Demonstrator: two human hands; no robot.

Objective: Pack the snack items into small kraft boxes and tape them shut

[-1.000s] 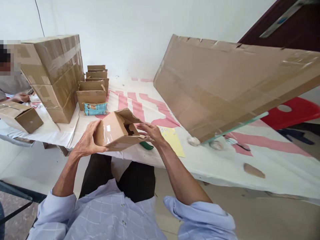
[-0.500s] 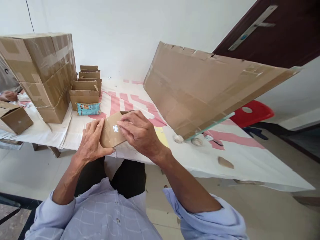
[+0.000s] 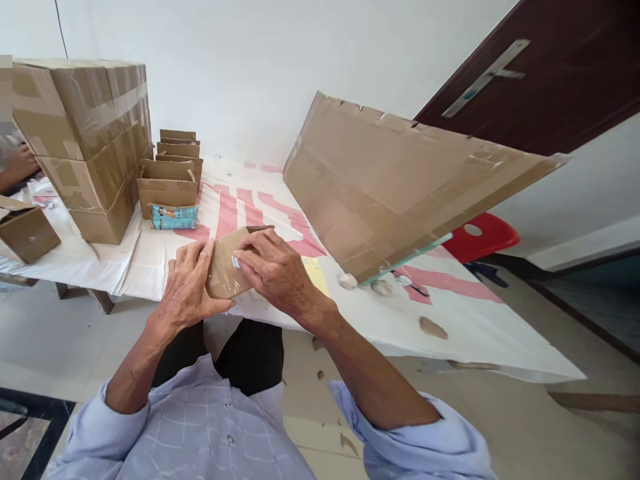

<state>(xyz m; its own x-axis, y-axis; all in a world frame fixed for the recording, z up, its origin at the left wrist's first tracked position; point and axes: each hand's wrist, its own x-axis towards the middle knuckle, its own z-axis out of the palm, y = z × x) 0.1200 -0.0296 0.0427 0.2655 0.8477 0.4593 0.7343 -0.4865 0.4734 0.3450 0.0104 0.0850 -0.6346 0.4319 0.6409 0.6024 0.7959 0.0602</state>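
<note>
A small brown cardboard box [image 3: 225, 270] sits at the table's front edge, tilted, its far right end showing a dark opening. My left hand [image 3: 187, 287] grips its left side, thumb along the near edge and fingers over the far side. On the box's upper face is a small white label [image 3: 236, 262] with a blue border. The fingers of my right hand [image 3: 275, 267] are curled together, their tips on the label and covering its right part. Whether they pinch or press it is hard to tell.
Taped cartons [image 3: 95, 153] are stacked at the left, beside open small boxes [image 3: 167, 183] and a blue packet [image 3: 175, 217]. A large cardboard sheet [image 3: 400, 187] leans at the right. Another person's hand [image 3: 23, 163] shows at far left. A red chair [image 3: 483, 239] stands beyond.
My right fingertips have moved onto the label, which showed whole before. My left hand keeps its hold on the box. The view has shifted slightly.
</note>
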